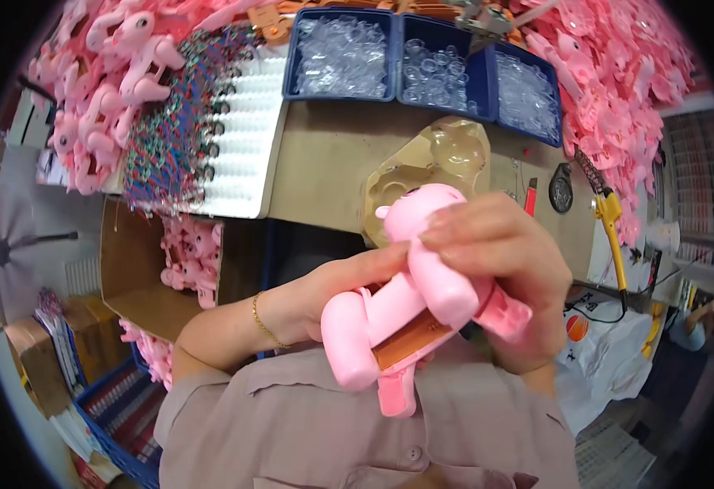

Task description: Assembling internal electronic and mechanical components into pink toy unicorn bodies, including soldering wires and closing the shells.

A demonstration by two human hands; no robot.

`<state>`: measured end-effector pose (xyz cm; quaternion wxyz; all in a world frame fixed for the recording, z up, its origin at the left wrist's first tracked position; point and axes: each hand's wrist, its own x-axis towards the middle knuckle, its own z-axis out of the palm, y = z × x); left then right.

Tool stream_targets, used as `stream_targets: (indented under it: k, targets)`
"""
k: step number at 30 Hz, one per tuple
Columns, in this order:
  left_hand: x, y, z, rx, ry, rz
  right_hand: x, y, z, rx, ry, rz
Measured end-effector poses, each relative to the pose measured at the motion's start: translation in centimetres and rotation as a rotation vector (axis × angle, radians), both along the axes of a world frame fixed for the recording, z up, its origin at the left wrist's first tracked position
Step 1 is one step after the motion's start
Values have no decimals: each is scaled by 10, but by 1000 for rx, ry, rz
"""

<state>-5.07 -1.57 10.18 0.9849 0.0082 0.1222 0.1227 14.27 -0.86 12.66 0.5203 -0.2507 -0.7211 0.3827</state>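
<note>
A pink plastic toy animal [394, 311] is held close to my chest, tilted, its round head up and its legs toward me. An open slot in its body shows an orange-brown inside. My left hand [328, 281] is closed around the body from the left, thumb along the neck side; its other fingers are mostly hidden behind the toy. With its fingers bent over the head and neck, my right hand [512, 248] grips the toy from the right. Just beyond it lies a clear moulded plastic shell [390, 167] with rounded hollows.
Blue bins [395, 91] of small clear parts stand at the back. A white ribbed tray [271, 163] with wired parts [182, 122] is at left. Pink toys [100, 122] and pink shells [610, 106] are heaped either side. A yellow-handled soldering iron [610, 216] and a red cutter [531, 196] lie right.
</note>
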Motion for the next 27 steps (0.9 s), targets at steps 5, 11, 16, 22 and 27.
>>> stream_targets:
  k: [5,11,16,22,27]
  targets:
    - [-13,-7,-9,-23,-69,85,-16,5,-5,82,-41,24]
    - [-147,-78,-18,258,420,325,-33,-3,-13,49,-64,-173]
    - [-304,-114,-58,469,1148,560,-49,-9,23,198,782,772]
    - [-377,-120,-208,156,1546,888,-105,-12,26,388,1288,829]
    - [-401,-98,-351,62,1619,884,-109,-16,34,509,1251,740]
